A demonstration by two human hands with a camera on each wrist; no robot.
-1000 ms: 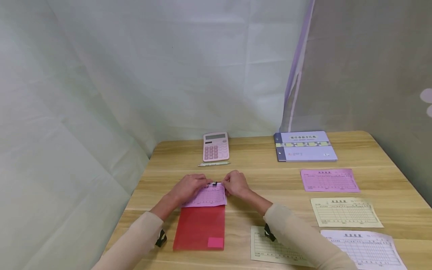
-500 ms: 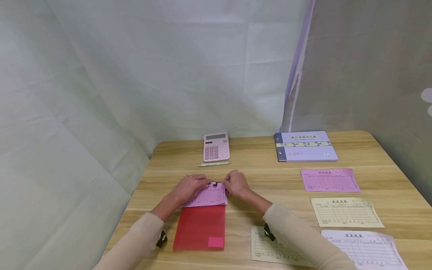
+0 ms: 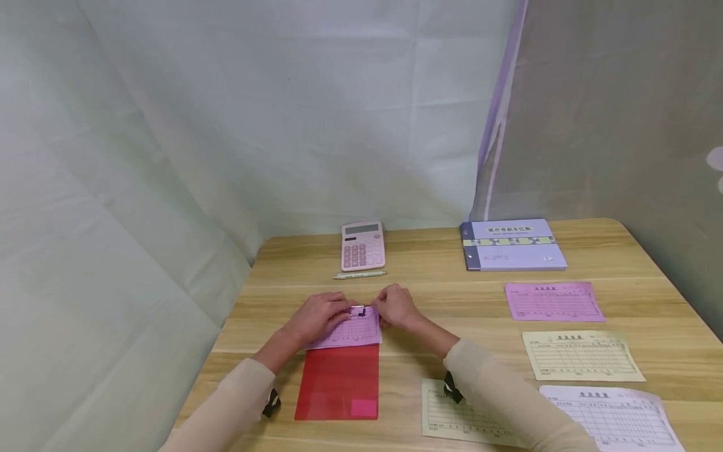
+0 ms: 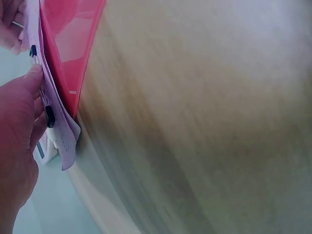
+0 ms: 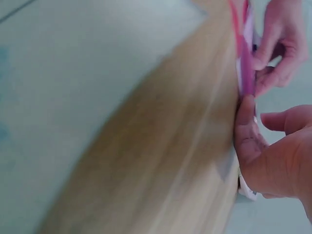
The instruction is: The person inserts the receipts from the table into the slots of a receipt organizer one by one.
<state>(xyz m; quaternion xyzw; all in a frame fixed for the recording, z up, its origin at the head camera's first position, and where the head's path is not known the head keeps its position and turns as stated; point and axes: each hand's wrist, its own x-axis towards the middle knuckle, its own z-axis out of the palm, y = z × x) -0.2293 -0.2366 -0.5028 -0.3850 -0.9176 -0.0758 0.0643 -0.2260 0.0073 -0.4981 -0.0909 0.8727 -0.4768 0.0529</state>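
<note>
Your left hand (image 3: 317, 316) pinches the clip (image 3: 362, 312), your right hand (image 3: 396, 307) the form (image 3: 359, 330) by its far right corner — likely one steadies the clip while the other aligns the paper — and the form lies over the folder's (image 3: 339, 380) far end, apparently as backing

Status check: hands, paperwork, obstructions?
Left hand pinching clip. Right hand gripping pink slip at corner. Slip overlapping red folder. Nothing apparently in the way.

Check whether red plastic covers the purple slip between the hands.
Uncovered: in the head view, the purple slip shows its printed grid over the red plastic; the left hand hides part.
</note>
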